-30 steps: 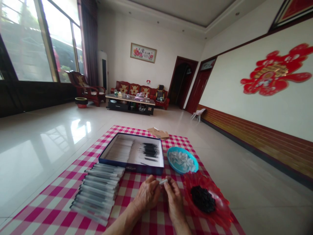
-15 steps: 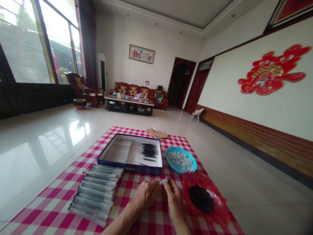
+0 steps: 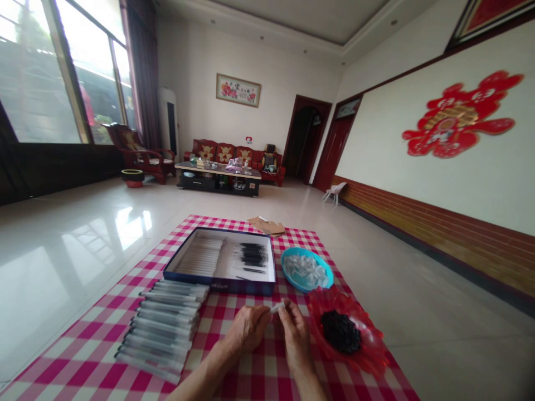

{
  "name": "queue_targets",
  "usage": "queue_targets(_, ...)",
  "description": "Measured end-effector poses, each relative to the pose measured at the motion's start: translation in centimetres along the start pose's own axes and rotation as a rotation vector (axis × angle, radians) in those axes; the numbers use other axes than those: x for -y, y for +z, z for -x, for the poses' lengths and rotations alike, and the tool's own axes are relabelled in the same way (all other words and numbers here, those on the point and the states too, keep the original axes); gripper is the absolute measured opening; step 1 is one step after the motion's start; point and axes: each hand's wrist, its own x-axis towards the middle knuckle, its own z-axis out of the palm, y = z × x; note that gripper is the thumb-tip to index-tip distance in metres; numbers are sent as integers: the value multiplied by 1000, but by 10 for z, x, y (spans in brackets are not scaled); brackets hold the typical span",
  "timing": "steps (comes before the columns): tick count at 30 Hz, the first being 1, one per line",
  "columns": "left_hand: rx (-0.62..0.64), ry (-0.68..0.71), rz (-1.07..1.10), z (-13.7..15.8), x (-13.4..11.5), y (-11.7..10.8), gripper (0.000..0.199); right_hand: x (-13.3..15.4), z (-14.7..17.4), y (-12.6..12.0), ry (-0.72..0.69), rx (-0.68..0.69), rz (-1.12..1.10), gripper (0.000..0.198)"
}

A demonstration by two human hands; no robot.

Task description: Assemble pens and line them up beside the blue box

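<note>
The left hand (image 3: pixel 249 328) and right hand (image 3: pixel 297 334), fingertips closed, pinch a white piece (image 3: pixel 277 307) near a box (image 3: pixel 251 288) with unreadably blurred lettering (image 3: pixel 219 286).

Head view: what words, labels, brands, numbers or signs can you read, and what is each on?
Framed floral picture: "家"; its other characters are too small to read.
Dark blue box, front wall: pale lettering, too blurred to read.
Red wall decoration: possibly a stylised character; I can't tell which.
Held whitish piece: no legible text.
</note>
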Motion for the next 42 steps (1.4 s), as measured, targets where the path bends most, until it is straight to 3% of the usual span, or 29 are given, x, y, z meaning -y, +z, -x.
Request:
queue_targets(12, -28, 30, -126, 1, 6, 3, 27, -2, 1, 0, -19, 6, 20, 34)
queue_targets(28, -21, 15, -131, 1, 1, -1, 27, -2, 1, 1, -23, 5, 30, 38)
queue_targets(35, -21, 28, -135, 1, 4, -7, 28, -14, -6, -2, 37, -49, -110, 34)
queue_targets(39, -152, 8, -194, -1, 15, -8, 28, -23, -9, -2, -76, -79, 100, 36)
queue_targets(42, -239, -7, -215, -2, 21, -7, 30, -26, -5, 5, -242, 0, 334, 30)
